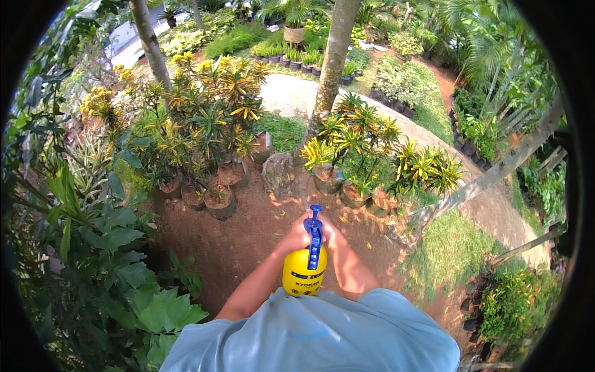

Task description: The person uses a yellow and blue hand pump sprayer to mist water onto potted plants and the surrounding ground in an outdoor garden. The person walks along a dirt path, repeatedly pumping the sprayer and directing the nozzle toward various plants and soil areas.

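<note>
A yellow pressure sprayer (304,272) with a blue pump handle and trigger (314,232) leans against the front of my light blue shirt, its bottom toward me. My left hand (297,233) grips it from the left, just below the blue head. From the right, my right hand (329,228) closes around the same neck area. The sprayer head hides most of the fingers of both hands. A faint pale streak shows just beyond the head; I cannot tell whether it is spray.
Potted crotons with yellow-green leaves stand ahead, left (218,197) and right (327,176). A tree trunk (327,69) rises between them. Another trunk (483,179) slants at the right. Large leaves (167,311) crowd the left. Bare soil (251,232) lies before me; a curved path (437,139) runs beyond.
</note>
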`<move>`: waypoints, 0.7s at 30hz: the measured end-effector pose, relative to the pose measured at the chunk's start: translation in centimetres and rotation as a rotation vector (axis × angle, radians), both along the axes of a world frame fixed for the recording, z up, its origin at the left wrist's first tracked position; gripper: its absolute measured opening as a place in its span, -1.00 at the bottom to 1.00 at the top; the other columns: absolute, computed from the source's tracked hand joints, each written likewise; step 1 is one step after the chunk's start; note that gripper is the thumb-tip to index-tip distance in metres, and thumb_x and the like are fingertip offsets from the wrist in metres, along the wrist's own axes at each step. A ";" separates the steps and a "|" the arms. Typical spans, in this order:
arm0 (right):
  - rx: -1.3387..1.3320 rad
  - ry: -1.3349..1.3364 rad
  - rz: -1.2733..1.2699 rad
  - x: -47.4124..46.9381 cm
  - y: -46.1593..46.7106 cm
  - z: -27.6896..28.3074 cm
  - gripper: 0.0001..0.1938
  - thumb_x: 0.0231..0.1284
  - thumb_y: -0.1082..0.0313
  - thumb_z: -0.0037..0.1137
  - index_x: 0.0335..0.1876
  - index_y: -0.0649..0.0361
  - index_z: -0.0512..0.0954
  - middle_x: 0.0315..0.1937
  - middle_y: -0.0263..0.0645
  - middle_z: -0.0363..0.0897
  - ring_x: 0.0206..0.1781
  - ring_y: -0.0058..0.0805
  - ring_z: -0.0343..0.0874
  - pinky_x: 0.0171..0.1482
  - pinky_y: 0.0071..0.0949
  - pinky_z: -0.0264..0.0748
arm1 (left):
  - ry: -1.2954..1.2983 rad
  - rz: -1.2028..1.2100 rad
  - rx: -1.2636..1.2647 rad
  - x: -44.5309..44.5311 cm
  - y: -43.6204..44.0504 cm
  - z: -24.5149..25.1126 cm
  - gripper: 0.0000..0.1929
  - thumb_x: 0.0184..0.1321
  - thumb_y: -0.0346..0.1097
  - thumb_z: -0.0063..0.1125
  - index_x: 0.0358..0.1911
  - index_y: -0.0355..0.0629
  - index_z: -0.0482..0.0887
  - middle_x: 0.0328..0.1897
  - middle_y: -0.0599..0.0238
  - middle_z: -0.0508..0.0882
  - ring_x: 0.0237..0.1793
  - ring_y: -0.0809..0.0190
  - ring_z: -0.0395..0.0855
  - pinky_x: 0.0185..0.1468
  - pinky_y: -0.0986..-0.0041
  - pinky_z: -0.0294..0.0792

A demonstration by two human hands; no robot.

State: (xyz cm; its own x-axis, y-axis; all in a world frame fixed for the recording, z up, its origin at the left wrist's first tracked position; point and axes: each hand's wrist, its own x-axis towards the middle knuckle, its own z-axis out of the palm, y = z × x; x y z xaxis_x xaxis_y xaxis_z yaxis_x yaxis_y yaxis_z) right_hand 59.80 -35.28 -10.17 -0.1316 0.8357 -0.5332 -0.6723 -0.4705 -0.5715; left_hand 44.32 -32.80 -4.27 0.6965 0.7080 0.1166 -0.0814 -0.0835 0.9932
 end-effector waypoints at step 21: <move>0.133 -0.095 -0.094 -7.6 3.6 0.7 -0.77 0.46 0.07 0.14 -0.10 0.06 0.61 -0.22 -0.40 0.68 -0.22 -0.66 0.67 -0.22 -0.60 0.62 | 0.189 -0.007 -0.010 -6.3 5.5 -1.3 -0.45 -0.11 -0.32 0.49 0.06 -0.13 0.61 -0.08 0.14 0.74 -0.01 0.12 0.72 0.14 0.32 0.51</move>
State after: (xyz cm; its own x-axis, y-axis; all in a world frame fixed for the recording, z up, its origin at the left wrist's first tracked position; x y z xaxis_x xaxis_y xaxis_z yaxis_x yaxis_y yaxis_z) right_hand 52.18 -31.67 -9.50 -0.0044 0.9058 -0.4236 -0.6500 -0.3245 -0.6872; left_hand 38.00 -27.32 -5.62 0.7101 0.7037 -0.0238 0.1062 -0.0737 0.9916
